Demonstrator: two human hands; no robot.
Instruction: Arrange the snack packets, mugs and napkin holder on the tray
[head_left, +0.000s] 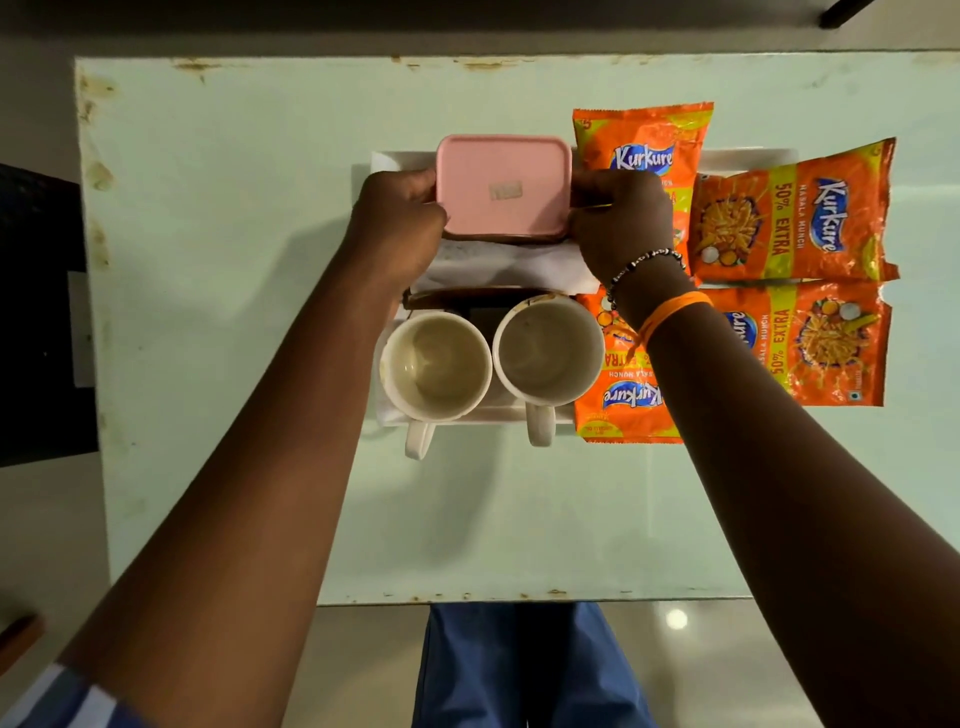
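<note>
A white tray (748, 155) lies on the table. Both hands hold a pink lidded box (501, 187) over its far left part: my left hand (400, 218) grips the left side, my right hand (621, 221) the right side. Just nearer than the box stands a brown napkin holder (457, 297) with white napkins (498, 265). Two empty white mugs (435, 364) (548, 349) stand side by side at the tray's near left, handles toward me. Several orange snack packets (789, 218) (826, 343) (628, 400) (641, 140) cover the tray's right half.
The pale green table (234, 208) has worn, rust-marked edges. A dark object (36, 312) sits beyond the table's left edge. My blue trousers (519, 670) show below the near edge.
</note>
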